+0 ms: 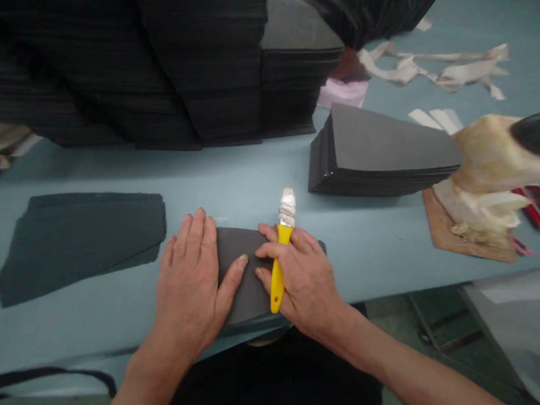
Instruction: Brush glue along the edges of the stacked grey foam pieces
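Note:
A dark grey foam piece (238, 272) lies at the near edge of the blue table (370, 245). My left hand (189, 276) rests flat on its left part, fingers stretched out and thumb across the piece. My right hand (298, 274) presses on its right part while holding a yellow-handled brush (280, 251). The brush handle runs between my fingers, with its pale bristles pointing away from me.
Flat dark pieces (83, 240) lie to the left. A neat stack of the same pieces (377, 152) sits to the right, tall black stacks (149, 63) behind. A glue-crusted pot (489, 168) stands on a brown board at the right; pale scraps (436, 70) lie beyond.

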`<state>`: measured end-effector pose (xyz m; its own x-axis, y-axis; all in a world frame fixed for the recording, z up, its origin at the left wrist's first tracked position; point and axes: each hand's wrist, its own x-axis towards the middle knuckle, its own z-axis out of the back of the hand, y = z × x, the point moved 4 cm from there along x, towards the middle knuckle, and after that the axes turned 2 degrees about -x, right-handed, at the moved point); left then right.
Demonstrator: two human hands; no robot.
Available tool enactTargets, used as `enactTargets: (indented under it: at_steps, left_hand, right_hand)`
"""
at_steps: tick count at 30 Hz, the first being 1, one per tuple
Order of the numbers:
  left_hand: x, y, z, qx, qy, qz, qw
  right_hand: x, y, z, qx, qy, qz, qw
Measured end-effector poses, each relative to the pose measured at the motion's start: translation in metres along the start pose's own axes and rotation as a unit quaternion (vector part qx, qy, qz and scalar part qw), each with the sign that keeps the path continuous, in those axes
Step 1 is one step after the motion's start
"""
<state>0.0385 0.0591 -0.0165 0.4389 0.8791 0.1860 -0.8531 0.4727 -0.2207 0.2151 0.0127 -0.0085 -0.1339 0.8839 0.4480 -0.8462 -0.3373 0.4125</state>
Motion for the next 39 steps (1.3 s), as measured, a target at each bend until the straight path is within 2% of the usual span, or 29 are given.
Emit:
enactTargets:
  at_steps: [4, 9, 11, 15, 17, 19, 23, 25, 26, 28, 33, 35, 39]
  left_hand:
    - [0.0, 0.014, 0.004, -0.089, -0.012, 0.032, 0.995]
    - [-0.02, 0.043, 0.034, -0.2, -0.139, 0.178, 0.953]
    - [-0.034, 0.046, 0.042, -0.223, -0.162, 0.208, 0.938]
    - [-0.057, 0.042, 0.042, -0.243, -0.148, 0.219, 0.933]
    - [-0.058, 0.041, 0.043, -0.242, -0.139, 0.221, 0.934]
    - [-0.049, 0.042, 0.046, -0.232, -0.131, 0.216, 0.939]
    - [-0.003, 0.037, 0.052, -0.191, -0.059, 0.161, 0.966]
    - [0.026, 0.025, 0.047, -0.142, 0.054, 0.075, 0.986]
    - [0.038, 0.019, 0.042, -0.119, 0.123, 0.036, 0.985]
    - [0.059, 0.011, 0.036, -0.118, 0.204, -0.01, 0.972]
    - [0.088, 0.006, 0.028, -0.07, 0.336, -0.075, 0.936]
    - [0.094, 0.008, 0.027, -0.045, 0.374, -0.089, 0.922]
    - [0.098, 0.006, 0.025, -0.026, 0.403, -0.086, 0.911]
  right_hand:
    - [0.001, -0.002, -0.002, -0.007, 0.023, 0.008, 1.0]
    - [0.003, -0.003, -0.004, -0.02, 0.067, 0.019, 0.997]
    - [0.003, -0.004, -0.005, -0.018, 0.071, 0.02, 0.997]
    - [0.004, -0.006, -0.006, -0.009, 0.075, 0.019, 0.997]
    - [0.005, -0.008, -0.007, -0.009, 0.08, 0.019, 0.997]
    - [0.005, -0.009, -0.007, -0.006, 0.083, 0.017, 0.996]
    - [0.007, -0.011, -0.007, 0.005, 0.083, 0.011, 0.996]
    - [0.007, -0.011, -0.007, 0.003, 0.085, 0.011, 0.996]
    - [0.007, -0.011, -0.007, 0.001, 0.087, 0.012, 0.996]
    - [0.007, -0.011, -0.007, -0.004, 0.09, 0.014, 0.996]
    - [0.007, -0.011, -0.008, -0.004, 0.092, 0.011, 0.996]
    - [0.007, -0.012, -0.008, -0.004, 0.093, 0.01, 0.996]
    - [0.007, -0.012, -0.007, 0.001, 0.101, 0.009, 0.995]
